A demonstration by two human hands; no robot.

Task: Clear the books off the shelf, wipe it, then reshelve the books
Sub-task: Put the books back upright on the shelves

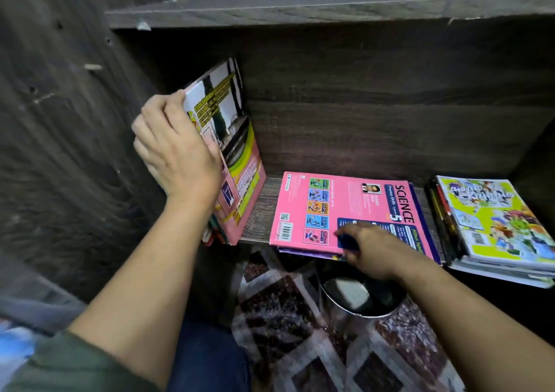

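Note:
A group of books stands upright at the left end of the dark wooden shelf [261, 208], the outermost a pink and green book [237, 157]. My left hand [174, 145] grips the top edges of this group, fingers curled over them. A pink Science book [324, 211] lies flat on a small pile in the middle of the shelf. My right hand [372, 247] rests on its near right corner, thumb and fingers curled at the front edge of the pile. It seems to hold something blue; I cannot tell what.
A thicker stack of books and magazines [495, 229] lies flat at the right end of the shelf. Below the shelf a round metal bin [357, 298] stands on a patterned rug [300, 346]. The cabinet's side wall [75, 151] rises close on the left.

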